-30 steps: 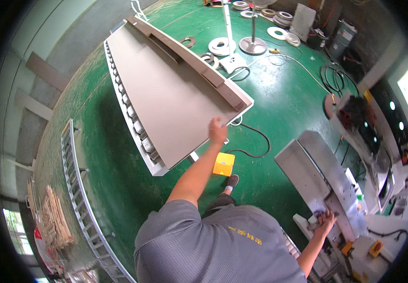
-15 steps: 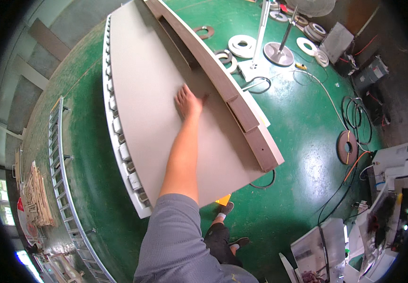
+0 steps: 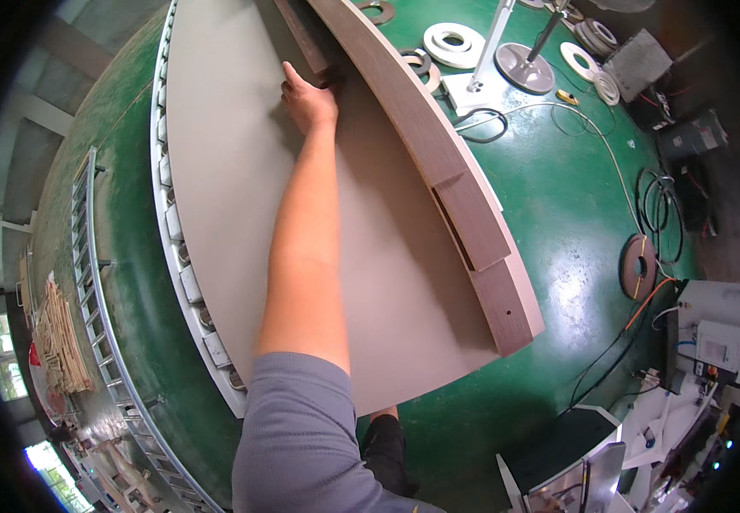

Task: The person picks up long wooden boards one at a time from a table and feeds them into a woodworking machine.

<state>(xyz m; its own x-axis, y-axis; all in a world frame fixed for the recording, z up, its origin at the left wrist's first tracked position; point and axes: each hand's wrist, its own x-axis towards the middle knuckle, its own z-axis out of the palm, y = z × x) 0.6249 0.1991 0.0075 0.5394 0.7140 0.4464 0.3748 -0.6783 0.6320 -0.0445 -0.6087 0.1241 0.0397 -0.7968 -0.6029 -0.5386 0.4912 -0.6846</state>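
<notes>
Reaching out from a grey sleeve (image 3: 319,436) at the lower edge, one bare forearm stretches up across a large pale grey panel (image 3: 233,171) that lies flat over the green floor (image 3: 558,197). Which arm it is cannot be told for certain; it comes in on the left of the body, so it reads as the left hand (image 3: 308,101). The other hand is out of view. Below the sleeve, dark trousers and a shoe show against the floor just under the panel's near edge.

Along the panel's left edge runs a row of small white blocks (image 3: 190,282), and further left a long metal ladder-like rail (image 3: 88,282) curves over the floor, with a stack of light wooden strips (image 3: 58,338) beside it. On the right side of the panel a long dark brown wooden board (image 3: 438,162) lies edge-up, with a shorter brown piece set against its near end.

The left hand rests palm down on the panel, fingers partly spread, with the fingertips touching the near end of a narrow dark brown strip (image 3: 301,38) that lies on the panel just left of the long board. The hand grips nothing that can be seen; it presses or touches only.

Beyond the board, on the floor, lie white rings of tape or banding (image 3: 454,43), a round metal stand base (image 3: 528,68) with an upright pole, and loose cables. At the right stand a brown reel (image 3: 639,267) and pale machine housings.
</notes>
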